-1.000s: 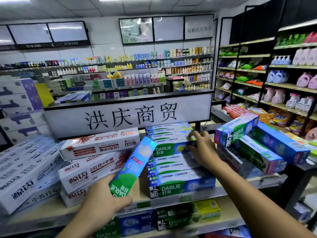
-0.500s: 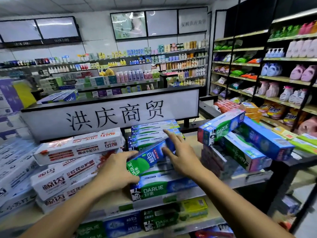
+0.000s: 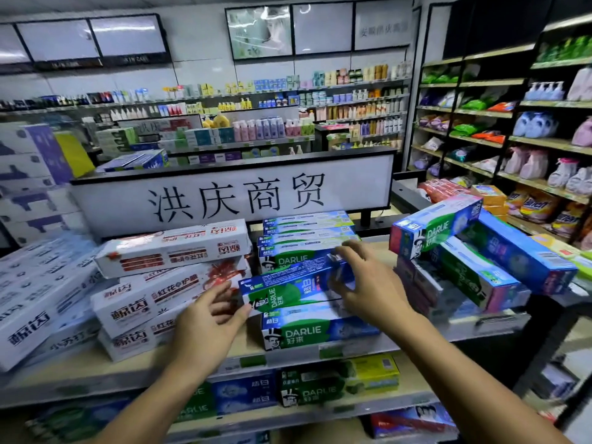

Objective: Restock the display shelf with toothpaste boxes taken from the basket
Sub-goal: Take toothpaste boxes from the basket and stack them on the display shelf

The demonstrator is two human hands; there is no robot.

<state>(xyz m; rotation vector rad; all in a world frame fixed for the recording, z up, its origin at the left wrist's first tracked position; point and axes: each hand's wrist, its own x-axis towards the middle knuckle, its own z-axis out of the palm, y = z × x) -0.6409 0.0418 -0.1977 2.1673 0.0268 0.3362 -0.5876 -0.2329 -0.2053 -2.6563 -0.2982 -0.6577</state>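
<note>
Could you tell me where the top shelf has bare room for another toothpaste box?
Bare wood shows along the shelf front edge before the white boxes, and in the narrow gap between the centre Darlie stack and the tilted right pile. The centre is crowded: the left hand touches and the right hand holds the blue Darlie box.

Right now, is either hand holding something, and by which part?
The tilted Darlie box. The right hand grips its right end between thumb and fingers; the left hand only touches its left end with relaxed fingers.
</note>
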